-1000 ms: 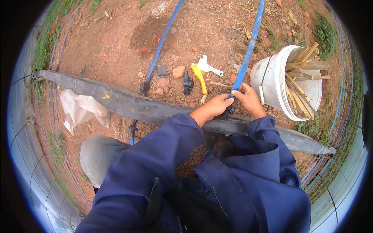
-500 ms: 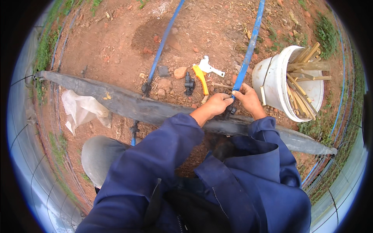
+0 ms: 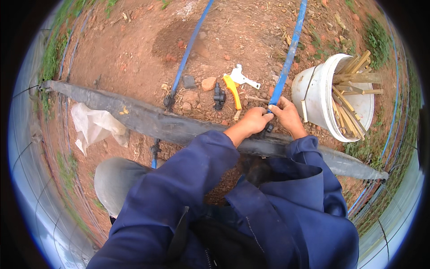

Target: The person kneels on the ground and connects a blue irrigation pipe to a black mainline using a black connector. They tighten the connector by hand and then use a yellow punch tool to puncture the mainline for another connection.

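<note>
My left hand [image 3: 254, 121] and my right hand [image 3: 289, 117] are closed round the lower end of a blue flat hose [image 3: 287, 59], thumbs pressing near each other. Just under them a black connector [image 3: 268, 128] sits on a thick, flattened black pipe [image 3: 179, 127]; my fingers partly hide that joint. Left of my hands on the soil lie a loose black fitting [image 3: 219, 97], a yellow-handled tool [image 3: 232, 91] and a white tool part [image 3: 244, 79] touching it. A second blue hose [image 3: 187, 49] joins the pipe through a black connector [image 3: 168, 101] farther left.
A tilted white bucket [image 3: 308, 87] of wooden sticks stands right of my hands. A crumpled translucent bag [image 3: 94, 125] lies at left beside the pipe. A grey block [image 3: 189, 82] and stones rest on the soil. My bent knee is at lower left; wires and plastic sheeting curve along both sides.
Both hands keep their hold at the hose end. They have shifted only very slightly, along with a small drift of the whole view.
</note>
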`<state>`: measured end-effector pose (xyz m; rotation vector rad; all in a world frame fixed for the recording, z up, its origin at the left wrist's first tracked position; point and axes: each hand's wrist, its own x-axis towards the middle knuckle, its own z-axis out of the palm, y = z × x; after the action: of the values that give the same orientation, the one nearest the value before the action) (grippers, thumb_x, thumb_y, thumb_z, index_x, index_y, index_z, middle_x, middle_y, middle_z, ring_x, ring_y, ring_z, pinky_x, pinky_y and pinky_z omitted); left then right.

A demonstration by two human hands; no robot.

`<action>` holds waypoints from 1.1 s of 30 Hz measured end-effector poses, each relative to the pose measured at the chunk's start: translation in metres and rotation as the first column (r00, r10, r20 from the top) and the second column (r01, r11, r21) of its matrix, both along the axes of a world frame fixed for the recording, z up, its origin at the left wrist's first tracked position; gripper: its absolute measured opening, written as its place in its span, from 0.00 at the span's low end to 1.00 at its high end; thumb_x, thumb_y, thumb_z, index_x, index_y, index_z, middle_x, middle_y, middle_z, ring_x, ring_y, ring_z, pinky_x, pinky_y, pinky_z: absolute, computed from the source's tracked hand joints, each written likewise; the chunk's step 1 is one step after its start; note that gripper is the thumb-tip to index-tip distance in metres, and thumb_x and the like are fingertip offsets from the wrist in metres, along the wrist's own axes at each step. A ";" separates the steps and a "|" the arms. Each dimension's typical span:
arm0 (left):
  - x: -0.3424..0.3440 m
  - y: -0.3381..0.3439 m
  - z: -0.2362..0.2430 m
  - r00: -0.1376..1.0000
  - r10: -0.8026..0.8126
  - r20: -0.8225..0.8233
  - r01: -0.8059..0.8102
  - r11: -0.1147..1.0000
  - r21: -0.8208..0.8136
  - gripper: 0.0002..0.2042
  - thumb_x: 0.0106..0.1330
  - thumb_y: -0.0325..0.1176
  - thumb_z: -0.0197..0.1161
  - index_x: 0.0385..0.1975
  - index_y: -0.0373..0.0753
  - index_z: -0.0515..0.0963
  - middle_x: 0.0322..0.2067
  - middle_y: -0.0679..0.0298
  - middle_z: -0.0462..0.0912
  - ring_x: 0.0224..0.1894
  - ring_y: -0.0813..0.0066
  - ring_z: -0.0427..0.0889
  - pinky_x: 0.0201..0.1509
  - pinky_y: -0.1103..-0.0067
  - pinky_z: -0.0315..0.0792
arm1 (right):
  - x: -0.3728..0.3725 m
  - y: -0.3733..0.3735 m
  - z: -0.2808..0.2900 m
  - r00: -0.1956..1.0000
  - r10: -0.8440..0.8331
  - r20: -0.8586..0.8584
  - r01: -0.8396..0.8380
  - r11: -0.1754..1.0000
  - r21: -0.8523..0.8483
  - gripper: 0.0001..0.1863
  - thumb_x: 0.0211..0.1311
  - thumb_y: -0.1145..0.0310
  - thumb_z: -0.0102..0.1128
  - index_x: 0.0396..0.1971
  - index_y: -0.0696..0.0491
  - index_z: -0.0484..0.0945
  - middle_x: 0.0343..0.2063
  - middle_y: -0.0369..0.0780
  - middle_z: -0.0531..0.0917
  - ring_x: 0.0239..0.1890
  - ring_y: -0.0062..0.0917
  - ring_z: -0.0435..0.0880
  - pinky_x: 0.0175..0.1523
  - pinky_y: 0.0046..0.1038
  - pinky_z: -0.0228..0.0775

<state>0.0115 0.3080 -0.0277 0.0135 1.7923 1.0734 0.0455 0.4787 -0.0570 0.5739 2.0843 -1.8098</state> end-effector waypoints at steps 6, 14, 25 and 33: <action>0.017 0.005 -0.006 0.965 0.124 -0.230 -0.125 0.992 0.010 0.25 0.66 0.49 0.67 0.43 0.27 0.77 0.35 0.53 0.85 0.39 0.64 0.84 0.43 0.67 0.75 | 0.004 -0.001 0.007 0.999 -0.054 0.007 0.054 0.996 -0.067 0.07 0.62 0.70 0.68 0.33 0.57 0.79 0.28 0.33 0.80 0.31 0.16 0.74 0.37 0.26 0.69; 0.019 0.002 -0.014 0.970 0.099 -0.222 -0.090 0.995 0.050 0.19 0.73 0.42 0.58 0.48 0.30 0.80 0.37 0.50 0.85 0.41 0.55 0.84 0.46 0.63 0.74 | 0.003 0.000 0.005 1.000 -0.014 0.007 0.014 0.999 0.037 0.08 0.63 0.70 0.68 0.35 0.57 0.79 0.28 0.33 0.80 0.31 0.17 0.74 0.37 0.25 0.69; 0.038 0.018 -0.007 0.861 0.088 -0.501 -0.153 0.984 -0.091 0.16 0.70 0.42 0.60 0.36 0.32 0.74 0.35 0.46 0.80 0.40 0.42 0.80 0.44 0.55 0.71 | 0.006 -0.003 0.004 0.999 -0.053 -0.012 0.053 0.999 0.008 0.07 0.62 0.71 0.67 0.34 0.58 0.79 0.28 0.34 0.81 0.31 0.17 0.76 0.37 0.26 0.70; 0.009 -0.004 -0.006 0.972 0.054 -0.230 -0.040 0.997 0.063 0.23 0.69 0.45 0.63 0.51 0.28 0.78 0.44 0.45 0.84 0.47 0.54 0.84 0.52 0.66 0.75 | 0.000 -0.013 0.004 0.989 -0.136 0.064 0.135 0.991 0.022 0.09 0.67 0.69 0.64 0.38 0.59 0.78 0.29 0.36 0.82 0.30 0.17 0.77 0.35 0.25 0.70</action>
<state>0.0206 0.3040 -0.0342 0.1376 1.9771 1.1976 0.0456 0.4653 -0.0530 0.7861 2.0653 -1.8196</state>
